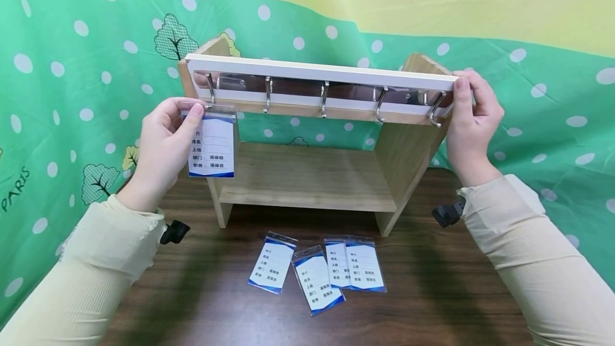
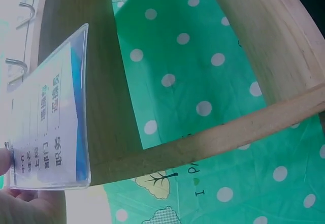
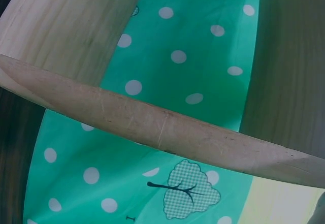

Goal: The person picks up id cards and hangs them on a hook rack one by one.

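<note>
Pinching a badge [image 1: 211, 148] is the left hand [image 1: 165, 146], a hook [image 1: 210, 88] just above; gripping the rack [image 1: 307, 175] is the right hand [image 1: 473, 127].

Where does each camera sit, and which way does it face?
Head: worn on the head, looking forward and down at the wooden rack; both sleeves, the left hand pinching a badge and the right hand on the rack show.
Left wrist: worn there, facing the badge and the rack's boards; part of the left hand shows.
Right wrist: worn there, facing the rack's boards and dotted cloth; no body part shows clearly.
Shared: head and left wrist both show the badge and hooks.
</note>
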### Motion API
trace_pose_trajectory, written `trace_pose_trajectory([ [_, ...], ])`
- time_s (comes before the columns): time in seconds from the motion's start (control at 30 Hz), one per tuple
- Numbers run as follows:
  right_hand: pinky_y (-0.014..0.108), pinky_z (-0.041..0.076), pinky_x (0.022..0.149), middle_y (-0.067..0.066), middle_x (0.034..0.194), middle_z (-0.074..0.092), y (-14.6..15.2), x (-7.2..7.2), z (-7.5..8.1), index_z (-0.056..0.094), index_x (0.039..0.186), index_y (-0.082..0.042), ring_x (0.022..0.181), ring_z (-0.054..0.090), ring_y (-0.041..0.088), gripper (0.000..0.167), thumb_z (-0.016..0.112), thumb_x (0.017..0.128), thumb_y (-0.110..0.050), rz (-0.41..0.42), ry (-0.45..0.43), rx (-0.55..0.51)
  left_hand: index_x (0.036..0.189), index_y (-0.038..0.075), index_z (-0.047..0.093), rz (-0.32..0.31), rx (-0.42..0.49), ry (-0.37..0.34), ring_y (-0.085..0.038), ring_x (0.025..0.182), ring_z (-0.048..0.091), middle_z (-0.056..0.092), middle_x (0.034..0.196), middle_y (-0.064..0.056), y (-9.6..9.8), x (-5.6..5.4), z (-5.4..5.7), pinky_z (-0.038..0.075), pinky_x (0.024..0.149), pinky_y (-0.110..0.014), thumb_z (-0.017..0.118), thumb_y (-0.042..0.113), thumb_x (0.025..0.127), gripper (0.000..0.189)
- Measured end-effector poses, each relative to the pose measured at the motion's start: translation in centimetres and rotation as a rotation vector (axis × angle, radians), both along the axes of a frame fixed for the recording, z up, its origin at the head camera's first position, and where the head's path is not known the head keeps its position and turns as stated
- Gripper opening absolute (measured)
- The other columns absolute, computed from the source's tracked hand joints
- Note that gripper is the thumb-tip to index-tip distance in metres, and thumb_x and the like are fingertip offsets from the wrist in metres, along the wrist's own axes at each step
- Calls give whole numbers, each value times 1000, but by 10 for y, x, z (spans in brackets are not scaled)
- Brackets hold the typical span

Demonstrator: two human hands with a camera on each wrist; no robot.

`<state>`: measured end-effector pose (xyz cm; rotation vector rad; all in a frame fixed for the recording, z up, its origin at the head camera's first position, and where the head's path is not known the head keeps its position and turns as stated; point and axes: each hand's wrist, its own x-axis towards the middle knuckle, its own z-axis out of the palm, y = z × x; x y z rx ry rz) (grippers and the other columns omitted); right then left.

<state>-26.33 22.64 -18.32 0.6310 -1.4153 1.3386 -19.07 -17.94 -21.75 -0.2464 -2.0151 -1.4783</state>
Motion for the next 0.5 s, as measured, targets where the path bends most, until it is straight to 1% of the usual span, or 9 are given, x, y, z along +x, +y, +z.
trace_pose_trajectory([
  [0.13, 20, 37, 70, -9, 79, 65, -1, 0, 0, 73, 95, 4, 72, 48, 8, 21, 56, 97, -8, 12, 5, -13, 109, 13, 63, 1, -5, 10, -8, 82, 56, 62, 92, 13, 0, -1, 1, 44, 69, -19, 52, 24, 103, 17],
  [0.2, 20, 37, 70, -9, 79, 65, -1, 0, 1, 73, 94, 4, 71, 48, 8, 20, 57, 97, -8, 18, 7, -26, 108, 14, 64, -11, 2, 15, -7, 80, 56, 63, 88, 14, 0, -2, 2, 44, 67, -19, 52, 24, 103, 16],
  [0.33, 20, 37, 70, -7, 77, 65, -2, 0, 2, 73, 92, 5, 71, 48, 9, 20, 58, 97, -7, 43, 7, -37, 100, 20, 65, -74, 61, 19, -4, 72, 60, 67, 81, 14, -2, -4, 4, 47, 63, -18, 56, 21, 101, 10],
  [0.5, 21, 38, 70, -7, 75, 63, -2, 0, 3, 72, 89, 7, 70, 48, 10, 21, 56, 97, -6, 59, -3, -26, 99, 19, 68, -159, 117, 17, -3, 68, 63, 70, 78, 11, -6, -6, 4, 50, 59, -17, 58, 18, 100, 10],
])
